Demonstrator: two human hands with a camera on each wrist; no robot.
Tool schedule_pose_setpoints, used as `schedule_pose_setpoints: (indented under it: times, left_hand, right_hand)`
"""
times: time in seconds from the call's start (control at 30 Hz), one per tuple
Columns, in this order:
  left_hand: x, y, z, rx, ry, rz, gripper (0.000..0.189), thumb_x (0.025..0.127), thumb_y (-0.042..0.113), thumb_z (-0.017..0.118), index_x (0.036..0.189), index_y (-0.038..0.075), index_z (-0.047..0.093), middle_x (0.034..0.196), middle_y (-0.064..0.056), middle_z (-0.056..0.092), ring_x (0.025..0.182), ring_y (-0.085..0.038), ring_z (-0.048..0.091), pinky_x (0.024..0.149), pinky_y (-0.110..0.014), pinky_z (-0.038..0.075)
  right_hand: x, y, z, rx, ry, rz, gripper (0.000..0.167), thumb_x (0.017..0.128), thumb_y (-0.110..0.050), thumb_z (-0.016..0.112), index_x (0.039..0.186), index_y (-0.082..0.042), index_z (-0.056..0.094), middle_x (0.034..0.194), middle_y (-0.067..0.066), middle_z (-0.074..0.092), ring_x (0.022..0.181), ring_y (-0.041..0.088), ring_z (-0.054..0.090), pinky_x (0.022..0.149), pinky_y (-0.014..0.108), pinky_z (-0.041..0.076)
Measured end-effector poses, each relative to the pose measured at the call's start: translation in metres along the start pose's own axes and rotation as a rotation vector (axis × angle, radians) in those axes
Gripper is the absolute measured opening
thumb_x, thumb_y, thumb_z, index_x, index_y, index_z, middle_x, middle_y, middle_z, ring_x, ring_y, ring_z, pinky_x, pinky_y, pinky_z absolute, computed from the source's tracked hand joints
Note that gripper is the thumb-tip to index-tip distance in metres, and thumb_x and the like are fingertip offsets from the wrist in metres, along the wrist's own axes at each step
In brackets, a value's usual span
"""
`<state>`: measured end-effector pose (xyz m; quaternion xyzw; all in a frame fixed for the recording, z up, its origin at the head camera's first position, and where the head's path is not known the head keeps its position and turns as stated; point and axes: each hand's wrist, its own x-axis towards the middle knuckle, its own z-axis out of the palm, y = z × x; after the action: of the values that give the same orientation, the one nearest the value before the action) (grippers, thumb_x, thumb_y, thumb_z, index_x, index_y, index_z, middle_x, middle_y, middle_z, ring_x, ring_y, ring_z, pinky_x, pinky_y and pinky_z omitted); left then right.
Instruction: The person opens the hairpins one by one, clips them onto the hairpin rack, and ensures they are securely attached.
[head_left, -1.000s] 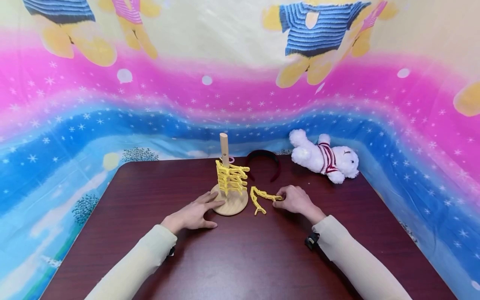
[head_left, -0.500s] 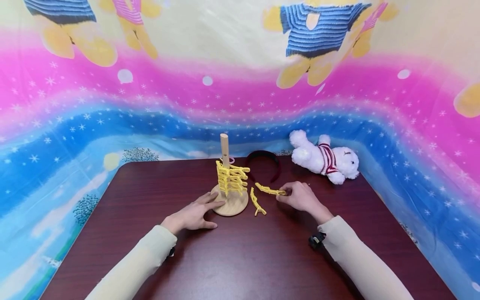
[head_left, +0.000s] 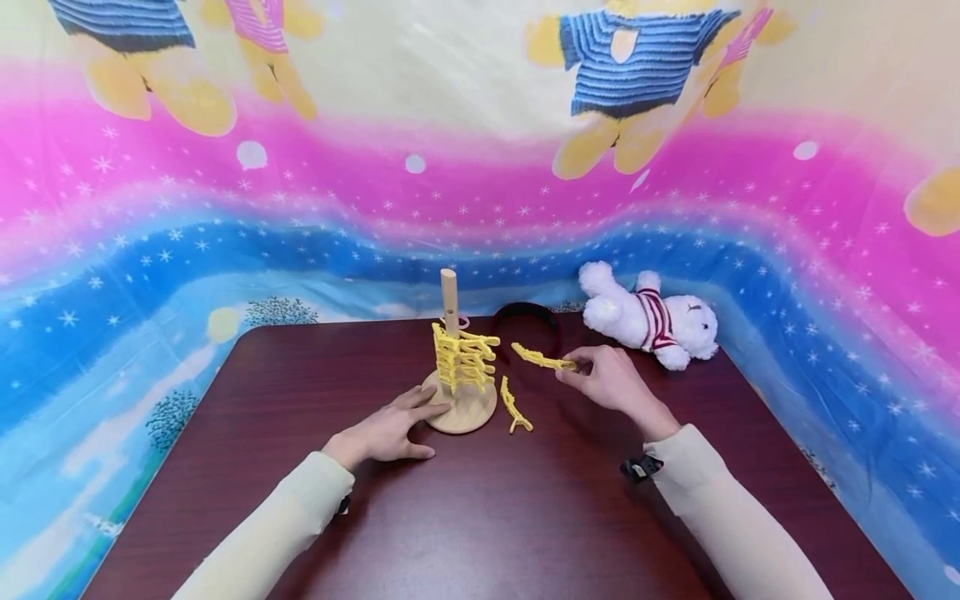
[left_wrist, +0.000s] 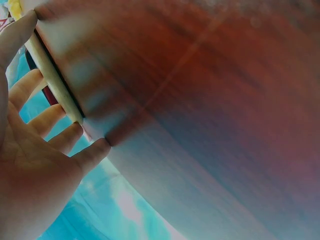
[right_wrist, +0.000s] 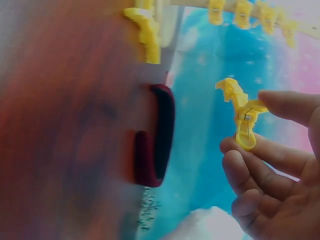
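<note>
My right hand point(head_left: 609, 379) pinches a yellow hair clip point(right_wrist: 244, 117) by its handle ends between thumb and fingers, lifted above the table. With straight, spread fingers, my left hand point(head_left: 386, 427) rests at the left edge of the round wooden base point(head_left: 468, 412). From that base rises a wooden post point(head_left: 449, 300), upright, with several yellow hair clips point(head_left: 463, 358) clamped along it in a stack. Another yellow hair clip point(head_left: 513, 406) lies on the table just right of the base, between the stand and my right hand.
A dark red headband point(head_left: 525, 310) lies behind the loose clip, near the table's back edge. Behind the post shows a small pink ring point(head_left: 462, 322). At the back right lies a white teddy bear point(head_left: 648, 317) in a striped top. Printed cloth point(head_left: 480, 200) hangs around the dark red table point(head_left: 480, 517).
My right hand has pulled one yellow hair clip away from the other loose one and raised it, moving back and to the right. The left hand has stayed at the base.
</note>
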<state>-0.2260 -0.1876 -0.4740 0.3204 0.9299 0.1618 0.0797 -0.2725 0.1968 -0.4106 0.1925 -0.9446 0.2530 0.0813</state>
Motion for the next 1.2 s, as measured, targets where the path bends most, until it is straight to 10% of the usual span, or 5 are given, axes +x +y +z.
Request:
schedule_pose_setpoints:
  times: [1.2]
  left_hand:
    - [0.000,-0.002,0.001,0.004,0.002,-0.011,0.077,0.085,0.038,0.078,0.152,0.021,0.044,0.165,-0.018,0.023,0.151,-0.046,0.022,0.116,-0.061,0.033]
  right_hand:
    - [0.017,-0.080,-0.038,0.057,0.033,-0.196,0.023,0.091,-0.032,0.074,0.108,-0.018,0.078,0.082,-0.005,0.072,0.064,0.009,0.055,0.064,0.029,0.047]
